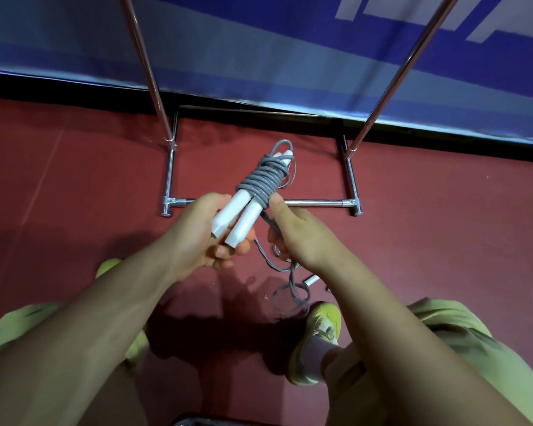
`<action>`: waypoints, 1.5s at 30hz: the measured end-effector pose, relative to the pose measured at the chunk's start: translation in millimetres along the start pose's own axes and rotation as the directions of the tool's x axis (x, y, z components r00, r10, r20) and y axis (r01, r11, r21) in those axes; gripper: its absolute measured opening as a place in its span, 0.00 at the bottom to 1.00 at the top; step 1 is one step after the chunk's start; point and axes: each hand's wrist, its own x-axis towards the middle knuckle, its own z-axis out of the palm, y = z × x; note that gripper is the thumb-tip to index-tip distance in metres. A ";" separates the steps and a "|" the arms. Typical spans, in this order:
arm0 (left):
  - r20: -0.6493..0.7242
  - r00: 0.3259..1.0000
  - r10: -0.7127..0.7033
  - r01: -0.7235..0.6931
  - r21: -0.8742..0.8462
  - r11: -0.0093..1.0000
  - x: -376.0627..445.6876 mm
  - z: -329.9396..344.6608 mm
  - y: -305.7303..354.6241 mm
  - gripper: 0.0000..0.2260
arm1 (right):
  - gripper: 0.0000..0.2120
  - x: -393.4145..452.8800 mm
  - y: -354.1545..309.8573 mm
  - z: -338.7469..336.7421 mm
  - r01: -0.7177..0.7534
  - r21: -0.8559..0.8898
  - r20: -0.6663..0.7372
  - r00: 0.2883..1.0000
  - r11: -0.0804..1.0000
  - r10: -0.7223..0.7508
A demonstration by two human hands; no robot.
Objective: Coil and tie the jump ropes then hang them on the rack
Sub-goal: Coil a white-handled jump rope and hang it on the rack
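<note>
Rope (pixel 266 176) looks soft and bendy, so it could slip loose; the two hard white handles (pixel 239 218) are the best place to hold. The left hand (pixel 203 238) grips them, and the right hand (pixel 293 238) pinches the loose gray end. Farther off stands the rack (pixel 313 203), with nothing in between.

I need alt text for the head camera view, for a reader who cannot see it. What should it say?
Seen from above, a person's left hand holds two white handles side by side, with grey rope coiled around them, while the right hand grips the loose rope end. Behind stands a metal rack on a red floor; more rope lies near a yellow-green shoe.
</note>
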 end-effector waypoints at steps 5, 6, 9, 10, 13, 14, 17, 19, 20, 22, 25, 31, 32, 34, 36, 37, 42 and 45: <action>-0.125 0.992 -0.010 0.018 0.065 0.998 7.7 -4.7 -4.3 0.20 | 0.30 -1.0 -1.8 1.3 0.013 0.090 0.000 1.000 0.996 -0.013; -0.157 0.988 -0.001 0.014 0.080 0.997 8.7 -5.6 -5.0 0.20 | 0.30 -0.8 -2.0 1.5 0.017 0.109 0.004 1.000 0.994 -0.018; -0.237 0.969 0.063 -0.024 0.166 0.986 11.2 -5.8 -6.6 0.20 | 0.32 0.0 -2.4 1.4 0.013 0.148 0.033 0.999 0.989 -0.018; -0.258 0.961 0.097 -0.037 0.226 0.973 11.7 -5.5 -7.6 0.20 | 0.33 -0.5 -2.5 1.6 0.005 0.160 0.045 0.999 0.987 -0.012; -0.273 0.944 0.187 -0.048 0.447 0.893 10.7 -4.4 -9.8 0.20 | 0.32 -0.8 -0.9 3.7 -0.026 0.162 0.065 0.998 0.986 0.016; -0.256 0.946 0.199 -0.044 0.505 0.862 9.9 -4.1 -10.6 0.20 | 0.32 -1.2 -0.3 4.0 -0.033 0.151 0.065 0.998 0.988 0.023; -0.200 0.963 0.182 -0.026 0.599 0.801 5.3 -2.7 -10.8 0.20 | 0.29 -2.0 1.1 3.3 -0.014 0.167 0.073 0.997 0.986 0.002; -0.178 0.969 0.170 -0.034 0.588 0.808 2.3 -3.8 -8.7 0.24 | 0.24 -3.1 -1.5 1.5 0.006 0.219 0.061 0.998 0.976 -0.020; -0.163 0.972 0.170 -0.044 0.582 0.812 1.3 -4.3 -7.6 0.25 | 0.23 -3.2 -2.5 0.4 0.018 0.234 0.053 0.998 0.972 -0.031; -0.124 0.977 0.172 -0.074 0.562 0.824 -0.1 -7.0 -6.8 0.24 | 0.25 -2.3 -3.7 1.3 0.042 0.234 0.038 0.998 0.971 -0.052; -0.020 0.987 0.162 -0.148 0.318 0.936 -3.8 -6.8 -5.1 0.16 | 0.24 -0.5 -4.5 3.1 0.080 0.290 0.004 0.996 0.954 -0.084; 0.421 0.899 -0.120 0.252 -0.273 0.929 -10.6 0.1 -3.4 0.37 | 0.20 -5.5 -7.6 1.3 0.154 0.641 -0.047 0.986 0.752 -0.161; 0.486 0.866 -0.116 0.299 -0.318 0.900 -12.1 3.6 -5.1 0.37 | 0.23 -7.3 -8.6 1.9 0.187 0.625 -0.036 0.977 0.758 -0.212; 0.550 0.829 -0.104 0.343 -0.352 0.871 -13.1 9.7 -8.0 0.35 | 0.28 -8.8 -8.6 3.3 0.222 0.563 -0.031 0.968 0.796 -0.248; 0.511 0.854 -0.102 0.308 -0.337 0.889 -13.0 11.9 -6.4 0.32 | 0.26 -8.9 -10.3 2.9 0.257 0.456 -0.075 0.965 0.852 -0.252; 0.460 0.882 -0.101 0.268 -0.314 0.911 -12.0 11.6 -5.2 0.31 | 0.29 -7.2 -9.4 3.1 0.278 0.366 -0.093 0.961 0.888 -0.262; 0.166 0.986 -0.013 0.045 -0.189 0.981 -7.7 13.4 -4.3 0.31 | 0.25 -9.0 -9.5 -0.1 0.275 0.000 -0.155 0.950 0.961 -0.272; 0.088 0.995 0.046 -0.032 -0.158 0.987 -7.6 14.9 -3.6 0.29 | 0.22 -9.7 -9.5 -1.1 0.272 -0.018 -0.146 0.951 0.962 -0.271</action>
